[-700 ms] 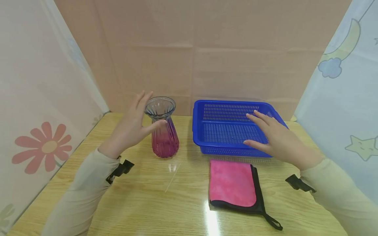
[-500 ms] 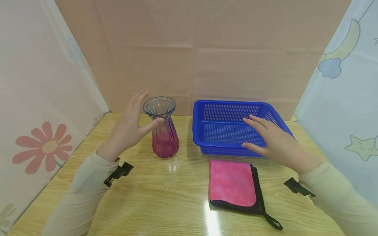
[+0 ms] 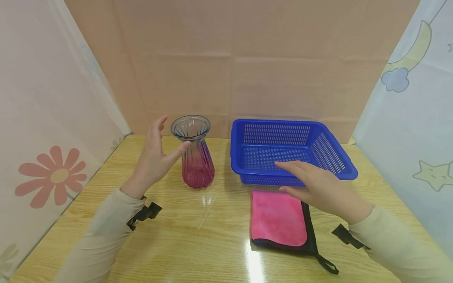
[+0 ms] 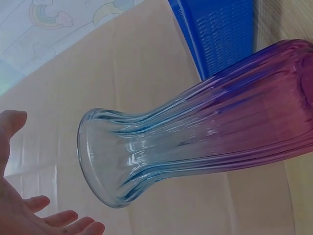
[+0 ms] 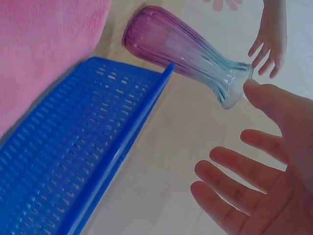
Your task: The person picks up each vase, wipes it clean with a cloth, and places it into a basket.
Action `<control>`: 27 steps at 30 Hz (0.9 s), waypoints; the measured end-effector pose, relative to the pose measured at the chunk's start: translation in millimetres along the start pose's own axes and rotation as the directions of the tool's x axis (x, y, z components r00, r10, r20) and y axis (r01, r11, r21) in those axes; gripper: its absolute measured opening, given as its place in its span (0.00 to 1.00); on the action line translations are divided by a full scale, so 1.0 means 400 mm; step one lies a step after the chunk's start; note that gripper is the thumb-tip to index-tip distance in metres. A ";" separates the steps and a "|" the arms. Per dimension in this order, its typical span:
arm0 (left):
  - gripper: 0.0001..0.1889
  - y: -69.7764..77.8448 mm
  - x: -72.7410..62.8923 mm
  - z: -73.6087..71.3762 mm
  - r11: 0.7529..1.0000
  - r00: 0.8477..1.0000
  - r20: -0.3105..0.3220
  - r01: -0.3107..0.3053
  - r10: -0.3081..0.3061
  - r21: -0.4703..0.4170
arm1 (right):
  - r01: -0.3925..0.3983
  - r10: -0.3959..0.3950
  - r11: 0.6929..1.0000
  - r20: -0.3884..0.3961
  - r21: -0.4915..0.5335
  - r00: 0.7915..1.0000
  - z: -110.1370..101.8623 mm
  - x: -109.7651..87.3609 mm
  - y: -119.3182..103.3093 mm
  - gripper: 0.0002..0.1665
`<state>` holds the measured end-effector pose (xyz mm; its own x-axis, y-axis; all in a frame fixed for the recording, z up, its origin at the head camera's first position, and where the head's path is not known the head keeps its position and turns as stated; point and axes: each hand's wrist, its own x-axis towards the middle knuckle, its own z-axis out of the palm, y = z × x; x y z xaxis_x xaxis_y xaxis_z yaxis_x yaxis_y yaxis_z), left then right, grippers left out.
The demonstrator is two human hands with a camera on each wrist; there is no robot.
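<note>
A ribbed glass vase (image 3: 198, 163), clear blue at the flared rim and pink at the base, stands upright on the table. Just left of it hovers my left hand (image 3: 152, 159), thumb and fingers spread apart; the left wrist view shows a gap between this hand (image 4: 24, 196) and the vase rim (image 4: 93, 161). My right hand (image 3: 325, 190) is held in the air over the front edge of the blue plastic basket (image 3: 237, 153) and the back of a folded pink cloth (image 3: 279, 220). Its fingers (image 5: 230, 186) are extended and hold nothing.
The cloth has a black border and a black hanging loop (image 3: 327, 264) toward the front right. Behind the basket and vase rises a beige backdrop (image 3: 230, 70). Printed curtains (image 3: 42, 98) enclose both sides of the wooden table (image 3: 170, 243).
My right hand has come down and toward me, from over the basket to its front edge. The left hand has drawn slightly left, away from the vase. Vase, basket and cloth stay put.
</note>
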<state>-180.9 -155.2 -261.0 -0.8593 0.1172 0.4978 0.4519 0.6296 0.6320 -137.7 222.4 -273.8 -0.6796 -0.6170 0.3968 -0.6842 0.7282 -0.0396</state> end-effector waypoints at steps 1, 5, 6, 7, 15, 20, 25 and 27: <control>0.43 -0.003 -0.001 0.002 1.000 1.000 0.002 0.007 -0.007 -0.006 | 0.019 -0.019 1.000 -0.001 0.004 1.000 0.004 -0.001 -0.003 0.38; 0.44 -0.010 -0.005 0.008 0.998 0.999 0.013 0.045 -0.044 -0.033 | 0.061 -0.061 0.998 0.022 -0.005 0.998 0.021 -0.003 -0.014 0.36; 0.45 -0.012 -0.006 0.009 0.998 0.998 0.018 0.057 -0.057 -0.041 | 0.056 -0.056 0.998 0.037 -0.010 0.998 0.026 -0.004 -0.017 0.36; 0.45 -0.013 -0.007 0.009 0.996 0.998 0.022 0.067 -0.066 -0.052 | 0.051 -0.050 0.999 0.055 -0.011 0.997 0.030 -0.004 -0.019 0.35; 0.47 -0.041 -0.019 0.031 0.978 0.986 0.059 0.161 -0.154 -0.134 | 0.026 -0.027 1.000 0.173 0.008 0.985 0.067 -0.010 -0.035 0.31; 0.47 -0.053 -0.028 0.040 0.968 0.977 0.086 0.205 -0.194 -0.143 | 0.014 -0.024 0.999 0.256 0.041 0.966 0.087 -0.013 -0.046 0.28; 0.47 -0.062 -0.032 0.048 0.963 0.972 0.101 0.225 -0.212 -0.146 | 0.040 -0.067 0.995 0.308 0.092 0.949 0.109 -0.015 -0.055 0.29; 0.47 -0.067 -0.034 0.053 0.962 0.970 0.101 0.232 -0.219 -0.145 | 0.053 -0.083 0.993 0.319 0.102 0.944 0.118 -0.016 -0.058 0.29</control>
<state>-186.3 -157.4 -297.0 -0.9572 0.0538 0.2845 0.2699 0.5213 0.8096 -129.9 195.3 -318.6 -0.6689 -0.7383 0.0858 -0.7429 0.6600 -0.1121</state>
